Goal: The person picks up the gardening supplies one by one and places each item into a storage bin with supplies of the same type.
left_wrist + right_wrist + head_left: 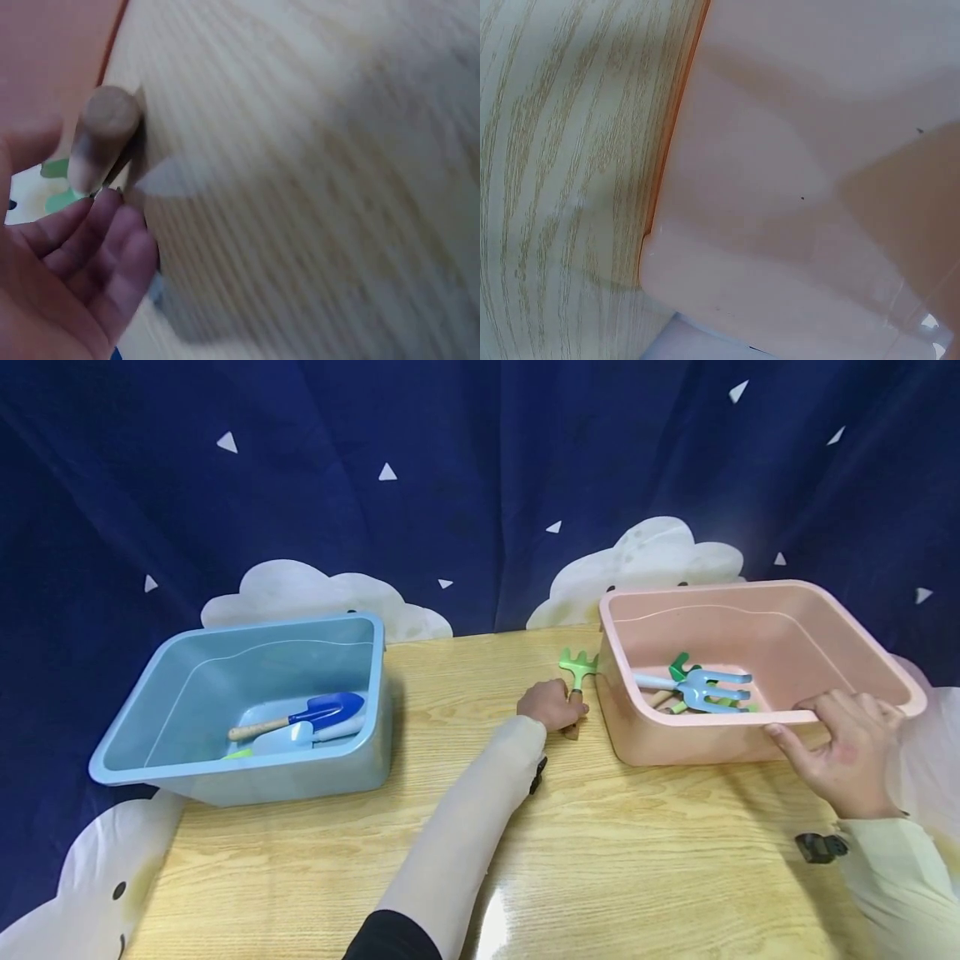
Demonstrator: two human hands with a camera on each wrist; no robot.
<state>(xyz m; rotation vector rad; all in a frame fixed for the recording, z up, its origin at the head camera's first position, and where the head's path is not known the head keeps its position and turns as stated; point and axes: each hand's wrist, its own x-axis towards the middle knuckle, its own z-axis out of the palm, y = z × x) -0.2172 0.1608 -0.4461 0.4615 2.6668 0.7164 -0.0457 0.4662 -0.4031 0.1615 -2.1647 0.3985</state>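
Note:
On the table, a light green hand rake (578,670) with a wooden handle lies beside the pink tub (697,743). My left hand (551,704) is at that handle. In the left wrist view, the wooden handle (111,124) passes between the thumb and loosely bent fingers, with a gap visible on the thumb side. My right hand (855,743) grips the front rim of the pink tub near its right corner, fingers over the edge and thumb outside. The right wrist view shows the tub's wall (780,172) but no hand.
Inside the pink tub lie a light blue hand fork (705,687) and several green tools partly under it. At left, a blue tub (247,781) holds a dark blue trowel (333,710), a light blue trowel (285,739) and something green. A navy curtain (450,460) hangs behind the table.

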